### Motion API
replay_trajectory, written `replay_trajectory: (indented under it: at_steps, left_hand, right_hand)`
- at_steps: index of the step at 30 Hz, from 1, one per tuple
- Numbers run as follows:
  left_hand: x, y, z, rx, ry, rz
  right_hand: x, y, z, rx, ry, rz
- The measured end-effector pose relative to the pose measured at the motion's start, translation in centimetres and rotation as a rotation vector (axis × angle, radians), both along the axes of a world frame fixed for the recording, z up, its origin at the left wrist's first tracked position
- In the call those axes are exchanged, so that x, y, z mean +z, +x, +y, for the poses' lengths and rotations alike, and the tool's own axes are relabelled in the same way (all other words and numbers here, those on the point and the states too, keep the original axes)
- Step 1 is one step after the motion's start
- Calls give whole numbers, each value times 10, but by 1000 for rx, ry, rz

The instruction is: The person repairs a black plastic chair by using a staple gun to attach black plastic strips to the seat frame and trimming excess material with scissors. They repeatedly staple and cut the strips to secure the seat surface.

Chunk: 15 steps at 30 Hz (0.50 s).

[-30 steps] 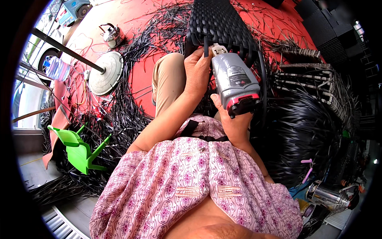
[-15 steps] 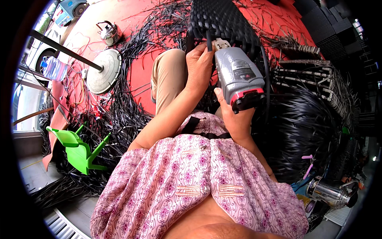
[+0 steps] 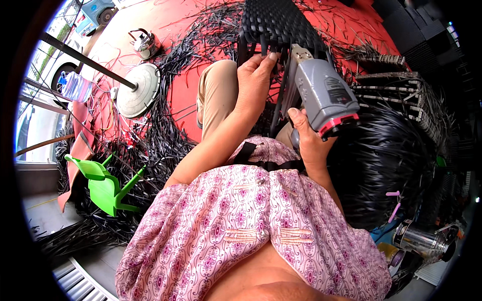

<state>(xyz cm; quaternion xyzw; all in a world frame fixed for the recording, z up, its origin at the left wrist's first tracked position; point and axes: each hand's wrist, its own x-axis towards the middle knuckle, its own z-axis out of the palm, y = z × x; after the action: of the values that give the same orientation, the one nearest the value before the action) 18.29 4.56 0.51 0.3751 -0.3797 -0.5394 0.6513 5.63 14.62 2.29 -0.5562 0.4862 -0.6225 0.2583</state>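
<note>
My right hand (image 3: 306, 143) grips the handle of a grey staple gun with a red end (image 3: 326, 98), its nose pointing at the lower edge of a black woven rattan panel (image 3: 278, 22). My left hand (image 3: 253, 80) pinches black strips at that same edge, just left of the gun's nose. The panel stands over my knees on a red floor. My pink patterned sleeves fill the lower part of the view.
Loose black rattan strips (image 3: 160, 135) litter the red floor. A round fan base (image 3: 138, 90), a kettle (image 3: 145, 45) and a water bottle (image 3: 75, 88) lie left. A green plastic chair (image 3: 103, 183) lies tipped. Another woven frame (image 3: 401, 95) and a metal flask (image 3: 422, 241) sit right.
The staple gun has shifted slightly right and up along the panel's edge. My left hand stays on the strips beside it.
</note>
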Motion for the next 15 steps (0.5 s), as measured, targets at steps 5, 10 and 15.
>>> replay_trajectory:
  at_steps: [5, 10, 15]
  left_hand:
    - [23, 13, 36, 17, -41, -598]
    - [54, 39, 27, -88, 67, -385]
    - [72, 42, 10, -273, 253, 2]
  right_hand:
    - [-4, -13, 4, -24, 65, -132]
    - [1, -16, 7, 26, 88, -146]
    - [-2, -21, 6, 70, 9, -109]
